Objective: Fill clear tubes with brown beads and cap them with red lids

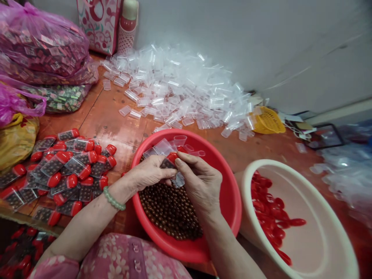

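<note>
Over the red basin (235, 217), my left hand (149, 170) is closed around a small clear plastic box (167, 162) with dark balls inside. My right hand (202, 178) pinches the red cap (172, 156) at the top of that same box, thumb and forefinger on it. Below both hands lie many shiny brown balls (171, 213) in the basin. Several clear open boxes (164, 147) rest against the basin's far side, and part of another shows under my fingers. A green bead bracelet (114, 199) circles my left wrist.
Filled red-capped boxes (69, 166) are heaped at left. A large pile of clear boxes (186, 85) lies along the wall. At right a white tub (328, 217) holds red caps (270, 209). Stuffed pink bags (43, 46), a thermos (128, 27) and a yellow basket (269, 120) stand around.
</note>
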{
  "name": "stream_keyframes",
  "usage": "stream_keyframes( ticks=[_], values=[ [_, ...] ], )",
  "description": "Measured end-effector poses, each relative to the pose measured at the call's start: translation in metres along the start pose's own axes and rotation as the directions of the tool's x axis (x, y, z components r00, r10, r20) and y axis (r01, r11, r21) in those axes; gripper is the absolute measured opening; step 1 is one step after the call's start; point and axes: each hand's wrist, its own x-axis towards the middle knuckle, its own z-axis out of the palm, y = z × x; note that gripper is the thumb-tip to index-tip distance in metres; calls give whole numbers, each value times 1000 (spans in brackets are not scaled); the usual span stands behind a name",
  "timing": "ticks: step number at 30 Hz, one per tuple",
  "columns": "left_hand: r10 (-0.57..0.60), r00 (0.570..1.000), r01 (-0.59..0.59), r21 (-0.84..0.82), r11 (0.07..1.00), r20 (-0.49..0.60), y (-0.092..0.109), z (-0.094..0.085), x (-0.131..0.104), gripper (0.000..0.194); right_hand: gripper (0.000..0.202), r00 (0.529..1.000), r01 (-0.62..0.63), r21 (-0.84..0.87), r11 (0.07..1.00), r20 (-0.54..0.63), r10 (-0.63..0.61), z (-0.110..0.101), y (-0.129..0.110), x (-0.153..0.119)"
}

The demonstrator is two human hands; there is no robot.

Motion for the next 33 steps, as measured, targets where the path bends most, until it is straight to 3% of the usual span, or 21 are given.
stream_keyframes(
  ticks=[8, 14, 18, 22, 33],
  values=[
    [20, 999, -13, 192, 981, -32, 2, 1, -2, 5, 13, 989, 111, -111, 988, 107, -99, -9, 2, 3],
    [75, 996, -58, 278, 959, -53, 0, 4, 0, 13, 14, 973, 134, -117, 984, 206, -107, -14, 1, 4],
    [92, 988, -29, 434, 900, -124, -1, 5, -2, 7, 11, 966, 159, -123, 980, 226, -129, -12, -5, 2],
    [160, 980, -81, 502, 861, -117, -2, 6, -4, 6, 6, 949, 231, -162, 959, 256, -185, -11, -13, 1],
    [145, 986, -79, 543, 836, -80, -4, 5, -4, 10, 9, 949, 155, -146, 977, 298, -105, -19, -17, 4]
  ],
)
